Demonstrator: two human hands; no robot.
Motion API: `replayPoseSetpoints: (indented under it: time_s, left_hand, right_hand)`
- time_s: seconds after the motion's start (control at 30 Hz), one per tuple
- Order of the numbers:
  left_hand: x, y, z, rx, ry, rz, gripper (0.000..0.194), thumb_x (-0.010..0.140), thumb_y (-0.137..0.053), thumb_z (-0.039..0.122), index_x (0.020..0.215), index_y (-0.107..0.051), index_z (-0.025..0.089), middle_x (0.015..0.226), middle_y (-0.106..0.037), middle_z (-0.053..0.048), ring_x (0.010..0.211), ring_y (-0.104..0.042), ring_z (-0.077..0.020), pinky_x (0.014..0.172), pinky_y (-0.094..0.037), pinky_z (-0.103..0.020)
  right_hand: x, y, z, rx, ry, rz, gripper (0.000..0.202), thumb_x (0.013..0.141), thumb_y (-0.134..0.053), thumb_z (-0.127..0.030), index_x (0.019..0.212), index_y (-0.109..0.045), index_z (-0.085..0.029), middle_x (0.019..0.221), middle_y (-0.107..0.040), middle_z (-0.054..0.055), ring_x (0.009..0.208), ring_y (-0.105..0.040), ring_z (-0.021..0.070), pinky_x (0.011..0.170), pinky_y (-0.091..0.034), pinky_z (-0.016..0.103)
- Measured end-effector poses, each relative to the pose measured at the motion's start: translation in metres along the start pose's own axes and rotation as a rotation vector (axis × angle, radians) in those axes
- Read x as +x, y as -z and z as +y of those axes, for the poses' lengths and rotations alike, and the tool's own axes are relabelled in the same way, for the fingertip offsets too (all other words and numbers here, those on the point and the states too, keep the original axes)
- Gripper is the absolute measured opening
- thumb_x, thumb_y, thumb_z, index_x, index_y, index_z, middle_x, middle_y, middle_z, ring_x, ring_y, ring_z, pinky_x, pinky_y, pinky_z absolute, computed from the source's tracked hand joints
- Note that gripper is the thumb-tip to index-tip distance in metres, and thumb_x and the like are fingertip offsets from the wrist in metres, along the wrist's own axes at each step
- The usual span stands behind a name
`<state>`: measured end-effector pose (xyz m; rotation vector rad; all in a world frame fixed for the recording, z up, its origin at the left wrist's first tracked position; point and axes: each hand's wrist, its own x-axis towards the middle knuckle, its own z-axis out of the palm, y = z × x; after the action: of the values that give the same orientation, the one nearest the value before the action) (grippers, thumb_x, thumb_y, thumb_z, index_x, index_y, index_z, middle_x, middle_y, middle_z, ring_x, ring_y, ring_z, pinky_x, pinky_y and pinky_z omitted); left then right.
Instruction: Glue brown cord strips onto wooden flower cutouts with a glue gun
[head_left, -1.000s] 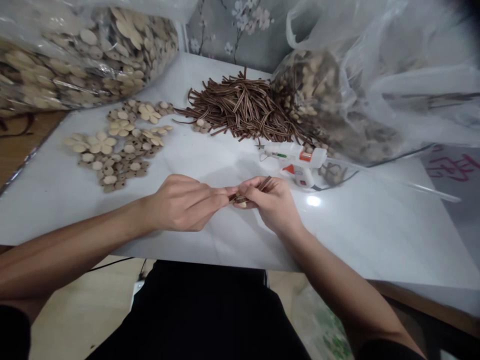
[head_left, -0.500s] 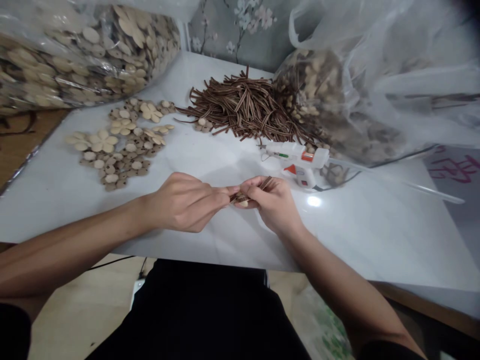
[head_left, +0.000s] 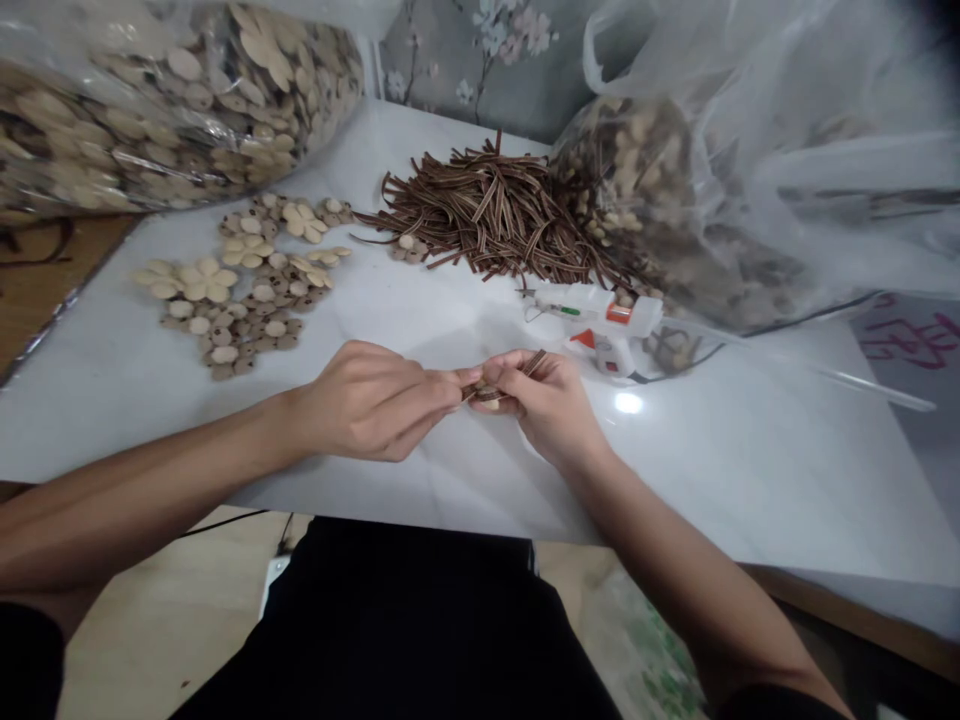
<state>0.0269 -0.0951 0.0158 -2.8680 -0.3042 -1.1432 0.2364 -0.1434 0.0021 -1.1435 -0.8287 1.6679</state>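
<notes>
Both hands meet just above the front middle of the white table. My right hand (head_left: 551, 400) is closed on a small cream flower piece (head_left: 489, 404), mostly covered by the fingers, and on a brown strip with pale edges (head_left: 537, 360) that sticks out past the thumb. My left hand (head_left: 394, 400) pinches the strip's other end beside the right fingertips. A pile of similar brown strips (head_left: 487, 215) lies farther back. To the left are cream flower shapes (head_left: 206, 280) and smaller taupe flower pieces (head_left: 240, 330).
A white glue gun (head_left: 607, 315) with a clear glue stick (head_left: 840, 380) in its back lies behind my right hand. A large clear bag of flower pieces (head_left: 187, 110) stands back left, another filled plastic bag (head_left: 720, 200) back right. The table's front edge (head_left: 450, 525) is near my lap.
Almost nothing differs. Both hands keep their pinch on the strip and flower piece, with only a tiny shift of the fingers and of the whole view.
</notes>
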Motion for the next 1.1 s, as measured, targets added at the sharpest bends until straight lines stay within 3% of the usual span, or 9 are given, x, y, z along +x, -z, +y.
replayPoseSetpoints:
  time_s: [0.17, 0.33, 0.57, 0.77, 0.87, 0.93, 1.0, 1.1]
  left_hand:
    - [-0.002, -0.001, -0.002, 0.003, 0.012, 0.019, 0.017, 0.082, -0.069, 0.021, 0.098, -0.065, 0.019, 0.090, -0.078, -0.001, 0.065, -0.072, -0.0131, 0.056, -0.052, -0.024]
    - [-0.001, -0.005, -0.001, -0.095, 0.176, -0.037, 0.023, 0.086, -0.065, 0.021, 0.108, -0.063, 0.025, 0.101, -0.077, 0.000, 0.079, -0.074, -0.0132, 0.065, -0.054, -0.022]
    - [0.005, -0.010, 0.002, -0.269, 0.336, 0.004, 0.009, 0.088, -0.065, 0.020, 0.095, -0.070, 0.021, 0.096, -0.074, -0.002, 0.074, -0.070, -0.0096, 0.062, -0.053, -0.017]
    - [0.008, -0.010, 0.002, -0.365, 0.413, 0.056, 0.005, 0.086, -0.067, 0.022, 0.088, -0.070, 0.018, 0.094, -0.073, -0.005, 0.077, -0.068, -0.0100, 0.064, -0.054, -0.018]
    - [0.006, -0.010, 0.002, -0.374, 0.455, 0.038, 0.007, 0.089, -0.063, 0.022, 0.090, -0.070, 0.019, 0.097, -0.075, -0.005, 0.083, -0.071, -0.0112, 0.064, -0.055, -0.017]
    - [0.004, -0.009, 0.000, -0.331, 0.460, -0.014, 0.009, 0.091, -0.061, 0.021, 0.091, -0.070, 0.021, 0.097, -0.077, -0.003, 0.085, -0.072, -0.0115, 0.070, -0.055, -0.017]
    - [0.002, -0.008, -0.003, -0.246, 0.411, -0.093, 0.011, 0.092, -0.060, 0.020, 0.091, -0.071, 0.022, 0.097, -0.078, 0.000, 0.085, -0.074, -0.0108, 0.074, -0.054, -0.016]
    - [0.000, -0.005, -0.009, -0.144, 0.247, -0.211, 0.015, 0.093, -0.058, 0.020, 0.089, -0.072, 0.023, 0.099, -0.078, 0.004, 0.084, -0.074, -0.0105, 0.071, -0.053, -0.016]
  right_hand:
    - [0.002, 0.000, -0.002, 0.058, -0.069, -0.090, 0.016, 0.076, -0.077, -0.033, 0.083, -0.074, -0.019, 0.081, -0.073, 0.001, 0.075, -0.069, 0.0118, 0.077, -0.058, 0.027]
    - [0.002, -0.001, -0.003, 0.067, -0.075, -0.087, 0.016, 0.078, -0.075, -0.034, 0.083, -0.073, -0.019, 0.074, -0.071, 0.000, 0.071, -0.069, 0.0115, 0.074, -0.058, 0.026]
    - [-0.002, -0.001, -0.007, 0.011, -0.036, -0.145, 0.025, 0.084, -0.069, -0.042, 0.089, -0.075, -0.019, 0.081, -0.071, 0.002, 0.079, -0.069, 0.0130, 0.080, -0.056, 0.027]
    - [0.000, 0.002, -0.004, -0.068, 0.058, -0.197, 0.026, 0.073, -0.081, -0.025, 0.097, -0.072, -0.022, 0.098, -0.071, 0.001, 0.092, -0.065, 0.0142, 0.091, -0.050, 0.030]
    - [0.001, 0.001, -0.006, -0.093, 0.024, -0.196, 0.028, 0.078, -0.076, -0.032, 0.103, -0.067, -0.023, 0.102, -0.069, 0.002, 0.092, -0.064, 0.0142, 0.087, -0.051, 0.031]
    - [-0.003, 0.000, -0.014, -0.237, -0.032, -0.235, 0.034, 0.079, -0.074, -0.038, 0.109, -0.063, -0.024, 0.100, -0.069, 0.002, 0.089, -0.065, 0.0155, 0.082, -0.052, 0.031]
    - [-0.013, 0.005, -0.027, -0.572, -0.051, -0.223, 0.037, 0.077, -0.073, -0.045, 0.105, -0.063, -0.024, 0.092, -0.070, 0.003, 0.082, -0.064, 0.0171, 0.074, -0.051, 0.031]
    - [-0.040, 0.029, -0.047, -1.304, -0.062, 0.056, 0.039, 0.077, -0.065, -0.061, 0.073, -0.061, -0.023, 0.069, -0.065, 0.003, 0.064, -0.058, 0.0192, 0.061, -0.043, 0.033]
